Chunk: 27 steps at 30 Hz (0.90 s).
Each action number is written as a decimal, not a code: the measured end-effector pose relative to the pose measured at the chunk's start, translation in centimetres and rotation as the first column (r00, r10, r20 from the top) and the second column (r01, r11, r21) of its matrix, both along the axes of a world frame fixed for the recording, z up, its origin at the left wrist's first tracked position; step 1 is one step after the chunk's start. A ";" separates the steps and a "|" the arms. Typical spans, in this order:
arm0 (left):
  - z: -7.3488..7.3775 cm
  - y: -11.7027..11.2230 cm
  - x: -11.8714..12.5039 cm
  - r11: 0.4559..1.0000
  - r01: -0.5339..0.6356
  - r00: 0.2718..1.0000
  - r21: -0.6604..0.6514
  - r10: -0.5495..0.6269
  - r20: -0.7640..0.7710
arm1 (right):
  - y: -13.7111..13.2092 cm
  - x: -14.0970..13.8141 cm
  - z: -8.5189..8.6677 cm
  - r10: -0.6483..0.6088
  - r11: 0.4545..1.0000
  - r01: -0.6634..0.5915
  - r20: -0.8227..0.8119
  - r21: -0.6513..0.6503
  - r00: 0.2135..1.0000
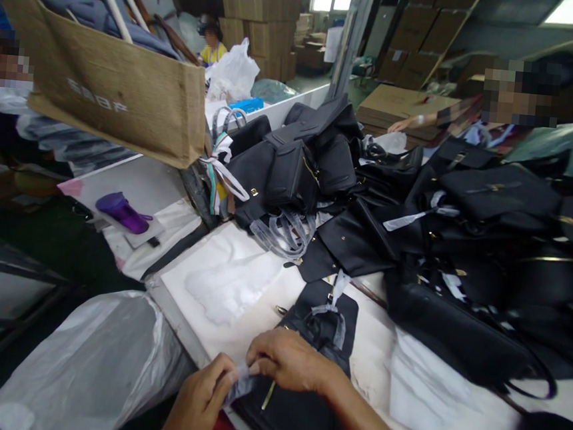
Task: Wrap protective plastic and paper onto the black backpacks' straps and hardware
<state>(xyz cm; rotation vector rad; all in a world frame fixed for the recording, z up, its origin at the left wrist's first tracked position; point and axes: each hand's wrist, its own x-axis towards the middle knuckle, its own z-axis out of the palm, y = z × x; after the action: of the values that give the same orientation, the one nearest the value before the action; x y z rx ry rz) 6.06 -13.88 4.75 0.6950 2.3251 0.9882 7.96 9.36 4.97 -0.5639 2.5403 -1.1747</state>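
Both hands met at the bottom centre of the frame. The left hand (198, 405) and the right hand (286, 361) each pinched one end of a small strip of clear plastic film (240, 383) with closed fingertips, so the strip was drawn between them. Film that thin and slippery probably called for a grip from both ends. The strip sat at the near edge of a black bag (301, 420), which lay flat on the white tabletop (237, 318) right under the hands, likely to put its face and gold bar fitting (268, 395) within easy reach. The right wrist crossed over the bag.

Further up, more clear wrap (330, 316) clung to the bag's far end. A heap of black bags (417, 213) filled the centre and right of the frame. It pressed close to the flat bag and left only a pale patch of table bare at centre left. A large clear plastic sack (87, 365) bulged at lower left beside the table edge. At middle left lay a purple object (121, 212). A tilted jute tote (111, 92) hung across the upper left and hid what lay behind it. At upper right, a co-worker's hand (399, 124) rested on flat cardboard (401, 103).
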 end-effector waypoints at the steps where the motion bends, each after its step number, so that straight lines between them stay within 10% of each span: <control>1: -0.1 0.0 -0.2 1.000 -0.011 1.000 -0.011 0.011 0.001 | 0.9 0.1 -0.4 -0.034 0.999 0.034 0.011 0.016 0.999; 12: 0.0 3.0 -1.5 0.996 -0.020 0.999 -0.082 0.024 0.041 | 1.8 -0.5 -2.7 -0.022 0.999 0.022 0.009 -0.043 1.000; 19: -0.8 4.2 -2.8 0.991 -0.051 0.998 -0.126 0.054 0.018 | 4.6 0.6 -4.2 -0.244 0.970 0.244 0.101 0.018 0.964; 27: -1.9 7.5 -2.9 0.989 0.048 0.999 -0.137 -0.044 0.029 | 3.6 -0.2 -5.5 -0.143 0.984 0.155 0.127 -0.089 0.982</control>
<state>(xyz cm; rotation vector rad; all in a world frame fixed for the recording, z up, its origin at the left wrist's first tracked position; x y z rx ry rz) 3.20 -6.39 2.86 0.6735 2.3184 0.8032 7.76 12.97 -0.56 -0.3178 2.4685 -1.3482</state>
